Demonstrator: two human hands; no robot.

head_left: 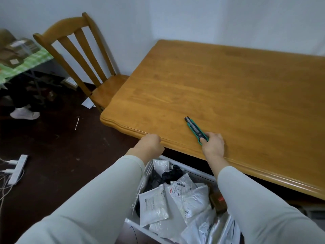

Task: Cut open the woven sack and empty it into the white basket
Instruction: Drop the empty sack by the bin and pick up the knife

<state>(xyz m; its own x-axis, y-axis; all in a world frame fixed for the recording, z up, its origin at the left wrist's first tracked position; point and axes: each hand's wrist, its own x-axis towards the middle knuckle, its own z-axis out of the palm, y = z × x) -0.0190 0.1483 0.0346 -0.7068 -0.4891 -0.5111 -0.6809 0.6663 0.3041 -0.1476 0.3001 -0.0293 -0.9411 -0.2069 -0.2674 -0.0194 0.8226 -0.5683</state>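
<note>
A green utility knife (195,129) lies on the wooden table (228,88) near its front edge, and my right hand (212,144) grips its near end. My left hand (150,144) is closed in a fist at the table's edge, with nothing visible in it. Below the table edge, between my arms, stands the white basket (200,174), filled with several white and grey mail bags, a black bag and a brown box. No woven sack is in view.
A wooden chair (84,55) stands at the table's left end against the wall. On the dark floor lie a white power strip (17,169) with cables, scraps of paper and a white shoe (24,114). A cluttered green-checked table (22,62) stands far left.
</note>
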